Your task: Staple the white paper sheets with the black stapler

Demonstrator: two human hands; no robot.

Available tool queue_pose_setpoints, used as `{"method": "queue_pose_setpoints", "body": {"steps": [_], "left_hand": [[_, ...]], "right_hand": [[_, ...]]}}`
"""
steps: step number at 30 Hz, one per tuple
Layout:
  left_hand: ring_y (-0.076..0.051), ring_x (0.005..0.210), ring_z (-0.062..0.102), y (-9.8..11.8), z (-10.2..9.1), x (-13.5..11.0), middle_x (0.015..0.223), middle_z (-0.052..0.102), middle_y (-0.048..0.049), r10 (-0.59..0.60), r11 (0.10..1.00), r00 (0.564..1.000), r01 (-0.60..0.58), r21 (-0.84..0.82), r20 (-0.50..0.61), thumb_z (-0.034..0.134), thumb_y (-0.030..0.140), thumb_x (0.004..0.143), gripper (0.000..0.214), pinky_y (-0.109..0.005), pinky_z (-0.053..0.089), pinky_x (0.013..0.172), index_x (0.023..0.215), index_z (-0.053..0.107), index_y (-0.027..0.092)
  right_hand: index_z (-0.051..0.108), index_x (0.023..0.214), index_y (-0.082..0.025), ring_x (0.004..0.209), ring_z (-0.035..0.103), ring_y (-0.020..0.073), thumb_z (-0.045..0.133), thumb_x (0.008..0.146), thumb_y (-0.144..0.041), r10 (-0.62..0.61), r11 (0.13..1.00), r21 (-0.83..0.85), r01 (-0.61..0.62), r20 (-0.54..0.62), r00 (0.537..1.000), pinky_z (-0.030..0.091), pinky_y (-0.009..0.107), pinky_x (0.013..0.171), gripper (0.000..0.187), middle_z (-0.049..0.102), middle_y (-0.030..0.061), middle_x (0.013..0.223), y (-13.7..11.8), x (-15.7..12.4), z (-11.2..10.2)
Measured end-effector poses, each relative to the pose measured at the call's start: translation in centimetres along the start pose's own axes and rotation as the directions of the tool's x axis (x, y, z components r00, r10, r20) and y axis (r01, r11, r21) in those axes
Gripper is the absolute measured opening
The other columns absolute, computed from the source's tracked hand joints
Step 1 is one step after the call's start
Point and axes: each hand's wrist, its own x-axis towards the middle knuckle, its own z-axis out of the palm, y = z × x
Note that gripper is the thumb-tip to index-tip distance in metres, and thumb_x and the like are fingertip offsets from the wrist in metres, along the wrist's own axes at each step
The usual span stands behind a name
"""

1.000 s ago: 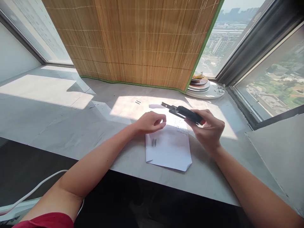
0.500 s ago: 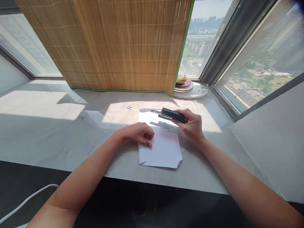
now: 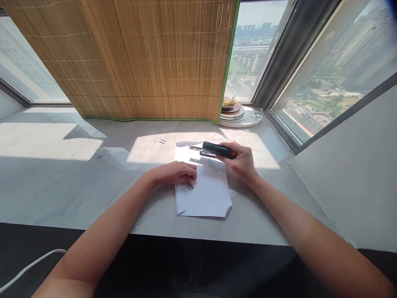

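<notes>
A black stapler (image 3: 217, 150) with a red patch at its rear lies in my right hand (image 3: 240, 159), whose fingers are closed round the back end. The stapler's metal tray sticks out to the left, and the tool is held above the upper part of a white sheet of paper (image 3: 203, 198). Curled over the paper's left side is my left hand (image 3: 181, 173), its fingertips pinched together. A small grey staple strip (image 3: 190, 187) shows just below those fingertips, with a dark line beside it that looks like its shadow. Handwriting covers part of the sheet near the stapler.
More staple pieces (image 3: 162, 141) lie beyond the paper on the pale ledge (image 3: 149, 223). A bamboo blind (image 3: 149, 62) hangs behind, and stacked plates (image 3: 232, 114) stand by the window corner. A white cable (image 3: 34, 263) runs at lower left.
The view has shifted slightly right. My left fingers have risen a little off the paper, and the staple strip now shows beneath them. My right hand still holds the stapler.
</notes>
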Motion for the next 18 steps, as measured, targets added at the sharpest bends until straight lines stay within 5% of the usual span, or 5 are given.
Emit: {"method": "queue_pose_setpoints", "body": {"steps": [6, 9, 11, 14, 18], "left_hand": [[-0.015, 0.075, 0.062, 0.8, 0.1, 0.2, 0.084, 0.069, -0.0041, 0.027, 0.999, 1.0, -0.027, -0.028, -0.003, 0.061, 0.031, 0.101, 0.023, -0.029, 0.048, 0.071, 0.082, 0.067, 0.019], [-0.014, 0.071, 0.058, 1.0, -0.1, 0.3, 0.077, 0.064, -0.0031, 0.106, 0.983, 0.97, -0.136, -0.125, -0.219, 0.064, 0.047, 0.103, 0.036, -0.029, 0.048, 0.068, 0.08, 0.065, 0.019], [-0.013, 0.066, 0.053, 0.9, -0.3, 0.4, 0.075, 0.06, -0.0025, 0.125, 0.968, 0.878, -0.209, -0.135, -0.462, 0.066, 0.057, 0.101, 0.043, -0.028, 0.046, 0.061, 0.079, 0.063, 0.02], [-0.012, 0.062, 0.048, 0.4, -0.1, 0.7, 0.077, 0.06, -0.0021, 0.118, 0.98, 0.655, -0.196, -0.017, -0.746, 0.068, 0.057, 0.1, 0.04, -0.027, 0.043, 0.054, 0.082, 0.063, 0.021], [-0.013, 0.07, 0.054, -0.3, 0.9, 1.2, 0.083, 0.065, -0.0014, 0.258, 0.963, 0.443, -0.042, 0.268, -0.858, 0.067, 0.037, 0.103, 0.021, -0.028, 0.05, 0.063, 0.089, 0.066, 0.022]], "right_hand": [[0.083, 0.108, -0.019, 0.091, 0.073, 0.0248, 0.088, 0.078, -0.034, 0.026, 0.997, 0.067, -0.028, 0.026, 0.999, 0.061, 0.04, 0.082, 0.034, 0.079, 0.0068, 0.101, 0.6, 0.1, 0.2], [0.083, 0.105, -0.019, 0.089, 0.073, 0.0248, 0.089, 0.078, -0.037, 0.039, 0.994, 0.1, -0.049, 0.096, 0.995, 0.06, 0.04, 0.081, 0.033, 0.08, 0.0066, 0.098, 0.4, -0.2, 0.5], [0.083, 0.104, -0.021, 0.087, 0.073, 0.0236, 0.09, 0.079, -0.037, 0.031, 0.989, 0.138, -0.054, 0.164, 0.986, 0.06, 0.038, 0.078, 0.031, 0.08, 0.0054, 0.096, -0.3, -0.6, 0.7], [0.083, 0.103, -0.022, 0.082, 0.072, 0.0206, 0.089, 0.079, -0.034, -0.02, 0.976, 0.213, -0.046, 0.298, 0.955, 0.057, 0.034, 0.074, 0.028, 0.079, 0.0033, 0.093, -1.8, -1.4, 1.3], [0.083, 0.1, -0.022, 0.077, 0.069, 0.0179, 0.089, 0.078, -0.03, -0.063, 0.971, 0.234, -0.052, 0.46, 0.886, 0.053, 0.031, 0.071, 0.024, 0.077, 0.0015, 0.089, -3.0, -2.2, 2.0]]}}
